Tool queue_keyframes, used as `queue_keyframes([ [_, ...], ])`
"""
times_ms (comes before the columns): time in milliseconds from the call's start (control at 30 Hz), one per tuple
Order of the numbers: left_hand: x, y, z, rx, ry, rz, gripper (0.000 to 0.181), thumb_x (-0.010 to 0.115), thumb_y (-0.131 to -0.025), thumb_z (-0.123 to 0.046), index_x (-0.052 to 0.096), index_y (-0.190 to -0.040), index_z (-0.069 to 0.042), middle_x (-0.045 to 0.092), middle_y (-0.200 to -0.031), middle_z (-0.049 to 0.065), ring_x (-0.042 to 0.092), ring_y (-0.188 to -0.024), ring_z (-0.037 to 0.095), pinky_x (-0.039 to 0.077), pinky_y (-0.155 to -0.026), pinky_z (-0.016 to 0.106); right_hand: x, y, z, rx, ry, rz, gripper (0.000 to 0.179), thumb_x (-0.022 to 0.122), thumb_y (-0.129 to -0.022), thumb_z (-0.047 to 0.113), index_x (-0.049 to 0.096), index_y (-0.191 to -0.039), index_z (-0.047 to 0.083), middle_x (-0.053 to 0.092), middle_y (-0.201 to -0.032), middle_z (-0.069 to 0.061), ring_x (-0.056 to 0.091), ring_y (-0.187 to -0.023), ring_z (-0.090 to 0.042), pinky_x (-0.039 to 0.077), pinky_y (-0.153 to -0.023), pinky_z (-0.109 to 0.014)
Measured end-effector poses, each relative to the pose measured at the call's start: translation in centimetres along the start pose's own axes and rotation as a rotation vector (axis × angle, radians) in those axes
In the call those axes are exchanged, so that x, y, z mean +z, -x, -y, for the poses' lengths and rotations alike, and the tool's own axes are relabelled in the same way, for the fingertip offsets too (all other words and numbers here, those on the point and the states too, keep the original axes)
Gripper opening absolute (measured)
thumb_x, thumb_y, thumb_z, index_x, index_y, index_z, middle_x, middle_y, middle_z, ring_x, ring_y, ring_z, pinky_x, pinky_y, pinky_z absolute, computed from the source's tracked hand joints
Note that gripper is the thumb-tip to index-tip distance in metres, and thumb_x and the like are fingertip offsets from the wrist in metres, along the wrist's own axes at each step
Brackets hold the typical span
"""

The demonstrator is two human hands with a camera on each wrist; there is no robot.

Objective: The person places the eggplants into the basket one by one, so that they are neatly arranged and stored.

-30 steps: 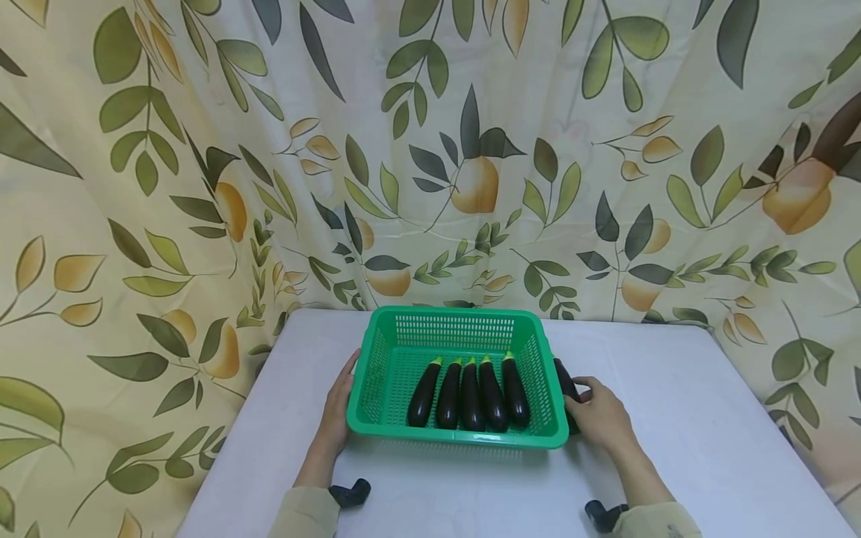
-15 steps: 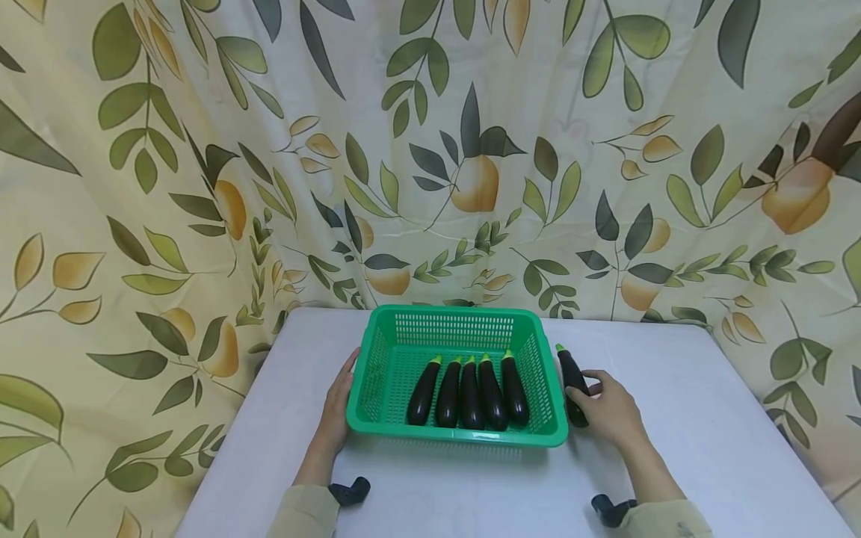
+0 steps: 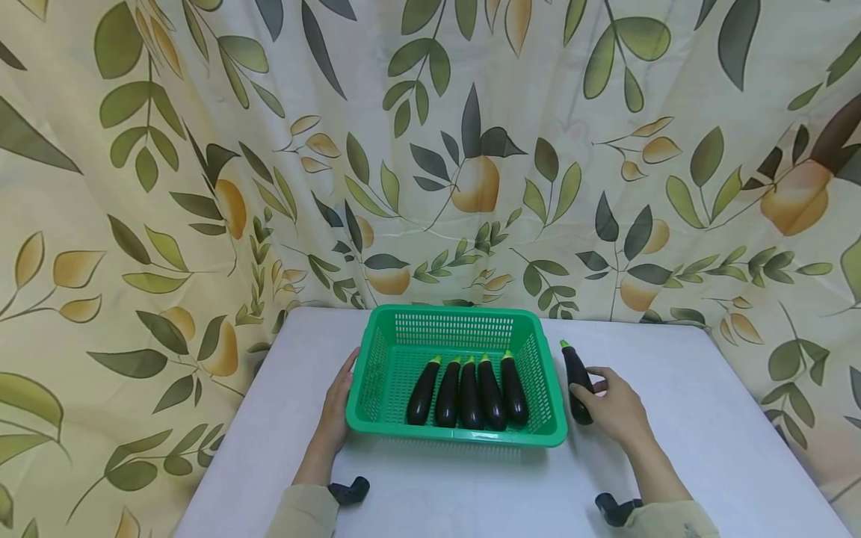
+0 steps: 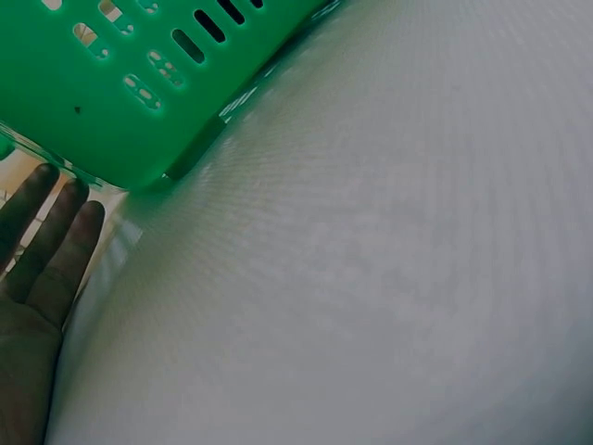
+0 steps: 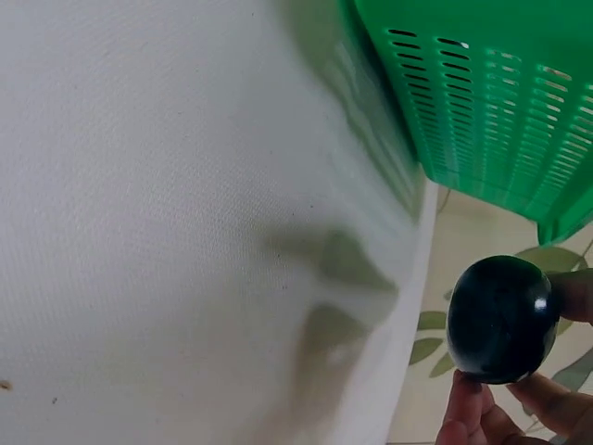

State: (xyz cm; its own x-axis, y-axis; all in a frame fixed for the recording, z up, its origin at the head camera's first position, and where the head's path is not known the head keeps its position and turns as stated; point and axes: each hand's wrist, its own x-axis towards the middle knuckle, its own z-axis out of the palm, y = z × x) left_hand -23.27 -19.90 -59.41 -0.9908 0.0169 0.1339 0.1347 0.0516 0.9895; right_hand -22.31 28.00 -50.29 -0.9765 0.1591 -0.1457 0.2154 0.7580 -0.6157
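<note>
A green plastic basket (image 3: 464, 438) stands on the table with several dark eggplants (image 3: 468, 396) lying side by side in it, green stem ends toward the back. My left hand (image 3: 334, 411) rests along the basket's left side; in the left wrist view its straight fingers (image 4: 69, 246) reach up by the basket corner, and the thumb is not visible. Just right of the basket, my right hand (image 3: 616, 411) pinches one eggplant (image 3: 576, 373) between thumb and fingers, stem end pointing away. The right wrist view shows the rounded bottom of this eggplant (image 5: 500, 320) above the tabletop, apart from the basket wall.
The table (image 3: 430, 493) is covered in white. Behind it and to the left hangs a leaf-and-fruit patterned curtain (image 3: 430, 246). Black wrist-worn devices (image 3: 350, 492) sit at both cuffs.
My right hand has drawn the eggplant out to the right from beside the basket's right wall, so its green stem end now shows. The left hand and basket stay in place.
</note>
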Motion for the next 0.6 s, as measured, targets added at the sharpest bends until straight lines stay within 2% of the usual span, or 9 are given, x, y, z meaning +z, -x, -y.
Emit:
queue_keyframes([
  [200, 0.10, 0.01, 0.01, -0.002, 0.001, -0.004, 0.049, 0.023, -0.112, -0.048, 0.036, -0.159, -0.045, 0.032, -0.168, -0.013, 0.020, -0.162, 0.025, 0.013, -0.125, 0.069, -0.08, 0.19, 0.05, 0.010, 0.002, -0.005, 0.074, 0.061, -0.101, 0.043, 0.038, -0.153, -0.004, 0.058, -0.128, -0.034, 0.064, -0.103, -0.041, 0.057, -0.071, -0.037],
  [600, 0.13, 0.09, -0.05, -0.009, -0.009, -0.009, 0.048, 0.023, -0.112, -0.048, 0.036, -0.158, -0.046, 0.032, -0.168, -0.013, 0.019, -0.162, 0.025, 0.012, -0.125, 0.069, -0.71, 0.44, 0.44, 0.006, -0.013, -0.011, 0.073, 0.061, -0.101, 0.046, 0.040, -0.153, -0.001, 0.057, -0.130, -0.034, 0.064, -0.103, -0.041, 0.058, -0.071, -0.037],
])
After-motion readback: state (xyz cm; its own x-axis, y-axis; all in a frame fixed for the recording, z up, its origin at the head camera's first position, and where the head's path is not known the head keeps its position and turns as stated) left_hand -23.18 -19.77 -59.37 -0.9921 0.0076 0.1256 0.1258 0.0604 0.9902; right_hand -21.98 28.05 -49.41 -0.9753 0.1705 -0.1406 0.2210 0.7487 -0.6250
